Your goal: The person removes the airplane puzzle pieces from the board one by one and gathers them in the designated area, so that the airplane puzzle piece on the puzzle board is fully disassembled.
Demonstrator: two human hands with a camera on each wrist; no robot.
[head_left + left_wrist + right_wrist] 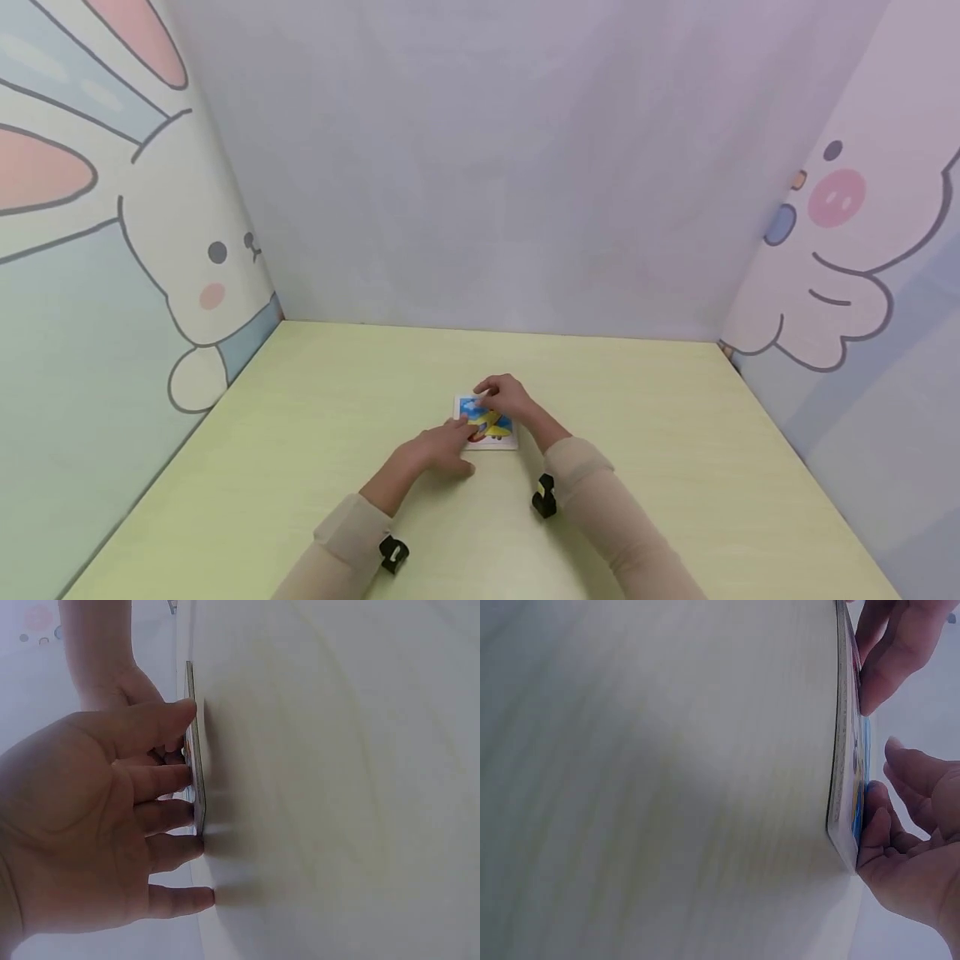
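A small square picture board [498, 432] with a white border lies flat on the table, showing a yellow airplane against blue sky. My left hand [444, 447] rests on its left side, palm down, fingers loosely straight and spread. From the left wrist view, the thumb reaches the board's edge [201, 784] and the little finger extends past it. My right hand [507, 397] bends over the upper right corner. In the right wrist view, curled fingers [876, 825] rest on the blue part of the picture while another finger lifts off it. Both hands partly cover the picture.
The pale yellow table [637, 450] reaches a grey-white back wall [480, 183]. Side walls carry a cartoon rabbit [187, 283] and a pig [862, 242]. A black wrist mount sits under each sleeve, one left [393, 553] and one right [545, 497].
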